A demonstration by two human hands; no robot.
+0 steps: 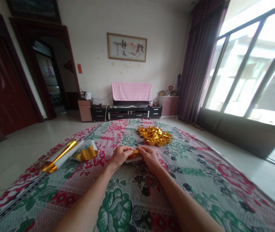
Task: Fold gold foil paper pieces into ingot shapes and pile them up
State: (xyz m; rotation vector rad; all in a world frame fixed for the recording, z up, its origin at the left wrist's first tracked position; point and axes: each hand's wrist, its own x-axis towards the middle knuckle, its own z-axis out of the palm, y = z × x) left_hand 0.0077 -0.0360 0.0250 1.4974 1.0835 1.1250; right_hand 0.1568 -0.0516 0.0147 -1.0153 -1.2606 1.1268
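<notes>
Between my two hands is a small piece of gold foil paper, its gold side partly showing and a pale edge below. My left hand pinches its left end with thumb and fingers. On the other end, my right hand is closed in the same way, and the two sets of fingertips almost meet. Fingers cover much of the paper, so its full shape is hidden. Beyond my right hand lies a heap of shiny gold foil pieces, crumpled or folded.
A floral cloth covers the surface under my hands. To the left lie a loose roll of gold foil paper and a curled gold sheet. Farther off stand a low black cabinet and a pink cloth over something.
</notes>
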